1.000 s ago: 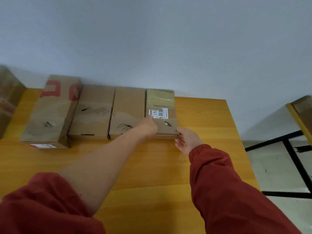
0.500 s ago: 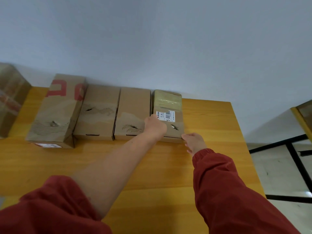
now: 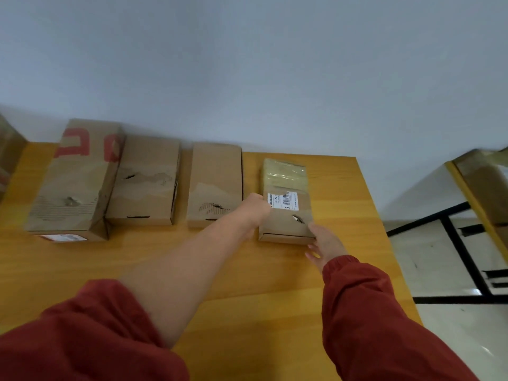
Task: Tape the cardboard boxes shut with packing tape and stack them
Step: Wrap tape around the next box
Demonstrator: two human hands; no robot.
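Observation:
Four cardboard boxes lie in a row along the back of the wooden table (image 3: 341, 185). The rightmost is a small box (image 3: 286, 224) with a white barcode label and yellowish tape across its far end. It sits apart from the plain box (image 3: 215, 177) to its left. My left hand (image 3: 257, 207) grips the small box's left edge, its fingers mostly hidden. My right hand (image 3: 325, 243) touches the box's near right corner with relaxed fingers. No tape roll is in view.
A tall box with red letters (image 3: 74, 182) and another plain box (image 3: 145, 180) stand further left. Part of one more box (image 3: 8, 152) shows at the far left edge. Off the table's right side are a second table carrying a box (image 3: 483, 182) and a black frame over the floor.
The small labelled box has slid to the right, away from the plain box it had touched. Both hands moved right with it, and my right hand now touches its corner.

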